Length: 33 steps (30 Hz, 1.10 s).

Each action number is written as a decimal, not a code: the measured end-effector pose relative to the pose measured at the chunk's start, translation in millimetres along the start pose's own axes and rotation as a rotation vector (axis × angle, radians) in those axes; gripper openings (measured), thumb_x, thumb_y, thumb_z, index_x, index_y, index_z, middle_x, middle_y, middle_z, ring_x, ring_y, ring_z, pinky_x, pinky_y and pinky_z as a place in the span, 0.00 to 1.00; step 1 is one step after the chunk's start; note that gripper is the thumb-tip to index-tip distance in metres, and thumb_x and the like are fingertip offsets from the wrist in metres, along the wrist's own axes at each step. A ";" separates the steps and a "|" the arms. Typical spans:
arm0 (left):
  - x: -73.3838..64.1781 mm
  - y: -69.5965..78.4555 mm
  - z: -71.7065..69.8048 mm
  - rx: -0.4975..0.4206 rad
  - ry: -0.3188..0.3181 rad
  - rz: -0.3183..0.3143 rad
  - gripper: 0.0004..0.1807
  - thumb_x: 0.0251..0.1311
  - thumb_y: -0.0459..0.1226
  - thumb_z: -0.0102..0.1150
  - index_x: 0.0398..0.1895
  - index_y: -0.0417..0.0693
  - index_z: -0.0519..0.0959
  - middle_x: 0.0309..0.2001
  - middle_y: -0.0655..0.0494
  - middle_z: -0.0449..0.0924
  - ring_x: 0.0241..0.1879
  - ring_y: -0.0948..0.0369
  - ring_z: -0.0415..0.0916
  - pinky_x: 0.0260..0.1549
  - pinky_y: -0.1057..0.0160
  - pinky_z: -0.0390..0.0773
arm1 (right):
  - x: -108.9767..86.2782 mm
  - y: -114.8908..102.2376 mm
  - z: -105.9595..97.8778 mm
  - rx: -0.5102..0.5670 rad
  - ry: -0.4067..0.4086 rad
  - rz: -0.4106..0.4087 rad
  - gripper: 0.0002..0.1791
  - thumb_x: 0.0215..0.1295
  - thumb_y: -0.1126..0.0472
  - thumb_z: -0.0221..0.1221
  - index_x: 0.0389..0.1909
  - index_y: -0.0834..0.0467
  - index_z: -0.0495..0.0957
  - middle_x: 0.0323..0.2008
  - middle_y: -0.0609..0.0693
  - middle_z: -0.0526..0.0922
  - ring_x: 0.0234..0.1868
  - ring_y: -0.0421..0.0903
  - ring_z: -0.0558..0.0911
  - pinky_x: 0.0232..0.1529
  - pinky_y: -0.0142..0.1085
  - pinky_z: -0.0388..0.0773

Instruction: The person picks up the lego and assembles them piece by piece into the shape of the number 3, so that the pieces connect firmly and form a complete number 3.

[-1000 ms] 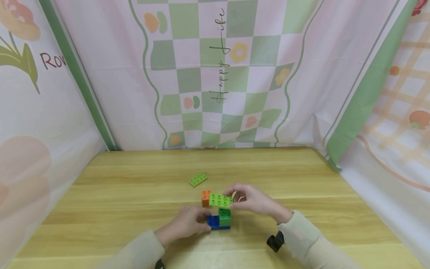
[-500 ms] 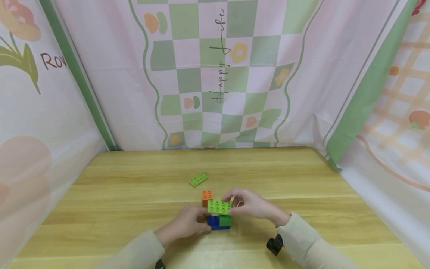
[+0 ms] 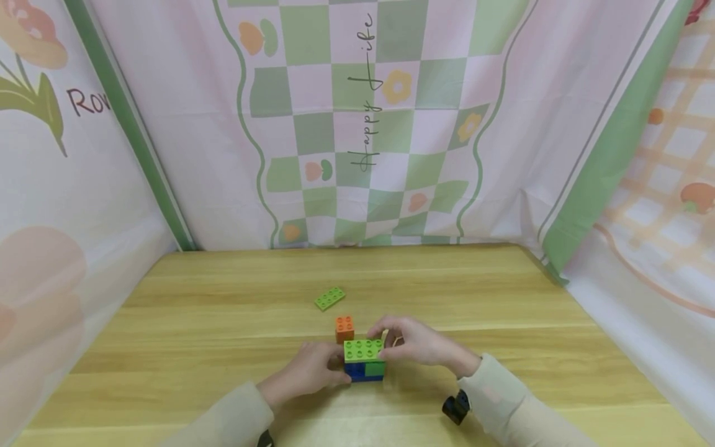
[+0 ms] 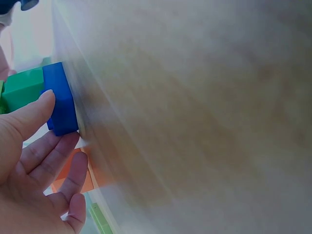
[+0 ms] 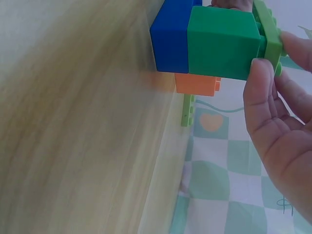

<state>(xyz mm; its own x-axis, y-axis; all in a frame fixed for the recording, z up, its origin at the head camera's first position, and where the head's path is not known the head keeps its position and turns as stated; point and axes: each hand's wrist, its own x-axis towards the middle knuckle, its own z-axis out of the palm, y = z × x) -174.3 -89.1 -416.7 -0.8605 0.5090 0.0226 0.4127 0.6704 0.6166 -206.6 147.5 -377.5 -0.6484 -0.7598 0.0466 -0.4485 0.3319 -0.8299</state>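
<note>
Lime plate point(image 3: 363, 351) sits over the stack at the near middle of the table point(image 3: 223, 310), level, studs up, one half above the green block point(image 5: 222, 41), the other reaching over the bare studs of the blue base point(image 4: 62, 100). A little of the green studs shows under it in the right wrist view, so it looks not fully pressed down. Right hand point(image 3: 419, 343) is nearly closed, pinching the plate's right end between thumb and fingers; an end grip probably keeps the fingers off the underside. Left hand point(image 3: 310, 370) is part closed, thumb and fingers on the left end of the blue base, likely steadying it flat; its other fingers bend loosely. Orange block point(image 3: 344, 329) stands just behind the stack, second lime plate point(image 3: 329, 298) flat farther back, checked cloth point(image 3: 402, 37) behind the table.

Versus a second ago: plate is lower and nearer the person, now hiding the green studs in the head view; orange block's top is fully visible. Left hand, base and second plate are unchanged.
</note>
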 end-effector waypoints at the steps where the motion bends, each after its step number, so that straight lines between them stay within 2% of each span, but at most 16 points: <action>1: -0.1 0.0 -0.1 -0.001 -0.001 0.003 0.20 0.44 0.44 0.69 0.44 0.53 0.80 0.42 0.59 0.81 0.44 0.58 0.75 0.47 0.48 0.63 | -0.1 0.1 0.3 -0.005 -0.001 0.001 0.17 0.58 0.65 0.60 0.48 0.64 0.73 0.46 0.52 0.75 0.35 0.46 0.77 0.38 0.36 0.76; 9: -0.1 0.9 -0.4 0.007 0.004 0.012 0.20 0.45 0.44 0.69 0.44 0.53 0.80 0.43 0.58 0.81 0.45 0.58 0.75 0.48 0.47 0.63 | -2.5 0.2 2.0 -0.030 0.003 0.010 0.17 0.58 0.65 0.60 0.49 0.63 0.73 0.45 0.50 0.75 0.35 0.44 0.77 0.39 0.37 0.76; 16: 0.0 0.7 0.2 0.002 0.008 0.010 0.20 0.45 0.43 0.69 0.44 0.53 0.80 0.42 0.58 0.82 0.42 0.59 0.75 0.45 0.51 0.63 | -2.8 -1.9 2.9 -0.022 -0.007 -0.037 0.19 0.58 0.64 0.60 0.52 0.62 0.74 0.47 0.51 0.74 0.35 0.43 0.77 0.40 0.37 0.76; 22: -0.7 0.9 0.3 -0.005 0.002 0.006 0.20 0.45 0.43 0.69 0.44 0.53 0.80 0.41 0.58 0.82 0.42 0.59 0.75 0.44 0.51 0.63 | -3.4 -4.0 3.2 -0.023 -0.014 -0.014 0.18 0.58 0.64 0.60 0.51 0.59 0.75 0.47 0.50 0.74 0.36 0.44 0.76 0.39 0.36 0.75; 33: -1.7 1.9 -0.3 0.005 0.004 0.014 0.21 0.45 0.43 0.68 0.45 0.52 0.79 0.42 0.56 0.81 0.43 0.57 0.76 0.47 0.47 0.63 | -3.8 -1.4 4.3 0.005 -0.027 -0.002 0.18 0.59 0.65 0.59 0.52 0.59 0.74 0.46 0.50 0.72 0.35 0.45 0.76 0.37 0.36 0.76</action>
<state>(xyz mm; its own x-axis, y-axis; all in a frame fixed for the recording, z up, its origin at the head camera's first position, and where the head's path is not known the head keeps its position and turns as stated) -172.1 -88.8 -415.4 -0.8560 0.5159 0.0343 0.4261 0.6663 0.6119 -200.8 147.5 -378.8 -0.6305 -0.7754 0.0334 -0.4468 0.3274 -0.8326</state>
